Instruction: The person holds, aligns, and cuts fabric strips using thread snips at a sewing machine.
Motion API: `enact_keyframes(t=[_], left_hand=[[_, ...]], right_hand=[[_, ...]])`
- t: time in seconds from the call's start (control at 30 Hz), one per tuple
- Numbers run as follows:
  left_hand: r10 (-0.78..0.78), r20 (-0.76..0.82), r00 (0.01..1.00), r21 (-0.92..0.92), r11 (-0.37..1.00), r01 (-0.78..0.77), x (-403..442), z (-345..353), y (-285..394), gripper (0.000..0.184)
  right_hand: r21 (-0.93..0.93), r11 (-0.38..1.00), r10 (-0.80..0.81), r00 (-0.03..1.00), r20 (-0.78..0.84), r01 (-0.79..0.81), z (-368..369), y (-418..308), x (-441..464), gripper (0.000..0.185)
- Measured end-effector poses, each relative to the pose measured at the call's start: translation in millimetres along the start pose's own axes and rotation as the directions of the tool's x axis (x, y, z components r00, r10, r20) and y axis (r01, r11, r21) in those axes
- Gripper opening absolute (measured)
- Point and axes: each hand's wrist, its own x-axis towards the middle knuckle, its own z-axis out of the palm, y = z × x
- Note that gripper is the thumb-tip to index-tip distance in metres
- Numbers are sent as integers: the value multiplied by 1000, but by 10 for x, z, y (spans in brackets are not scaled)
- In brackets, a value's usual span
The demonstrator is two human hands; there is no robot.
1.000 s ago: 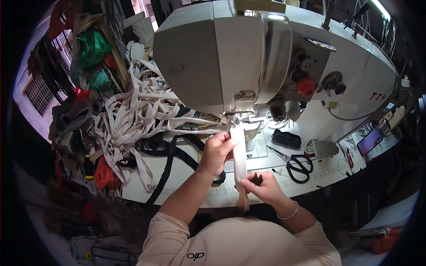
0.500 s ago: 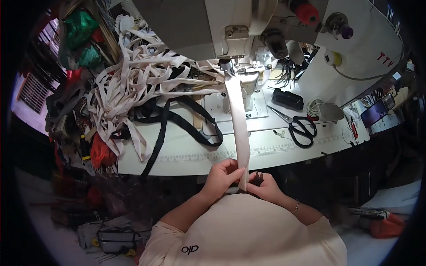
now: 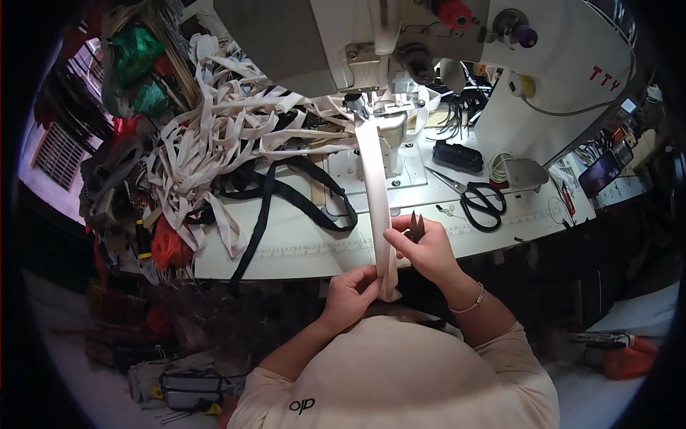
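A pale fabric strip (image 3: 376, 196) runs from under the presser area of the sewing machine (image 3: 368, 107) down over the table edge toward my body. Low on the strip, below the table edge, my left hand (image 3: 350, 294) pinches it between thumb and fingers. Higher up, my right hand (image 3: 425, 247) has thumb and fingertips at the strip's right edge. Dark thread snips (image 3: 416, 227) are tucked in that same hand, blades pointing up. The strip's lower end hangs by my left fingers, partly hidden.
Tangled pale strips (image 3: 207, 143) and a black strip (image 3: 264, 214) cover the table's left side. To the right lie large black-handled scissors (image 3: 480, 204), a black case (image 3: 457, 157) and a phone (image 3: 599, 175). A printed ruler (image 3: 314, 249) follows the front edge.
My right hand has risen along the strip, from its lower end to above the table edge, with the snips. My left hand has shifted slightly down and left, still pinching the strip.
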Motion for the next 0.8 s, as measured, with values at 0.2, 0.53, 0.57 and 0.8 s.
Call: enact_keyframes(t=[0.2, 0.53, 0.57, 0.8], left_hand=[[65, 86, 994, -17, 998, -63, 281, -180, 63, 24], [81, 104, 991, -482, 876, -21, 1310, -311, 637, 22], [83, 85, 993, -457, 889, -35, 1324, -290, 621, 21], [86, 43, 995, -423, 904, -60, 1343, -255, 621, 16]], right_hand=[[54, 999, -10, 1000, 10, 9, -25, 64, 96, 11], [43, 999, -12, 999, 34, 10, -15, 3, 48, 8], [50, 999, 3, 999, 40, -5, -21, -4, 56, 9], [47, 997, 58, 995, 75, -62, -43, -1, 113, 9]])
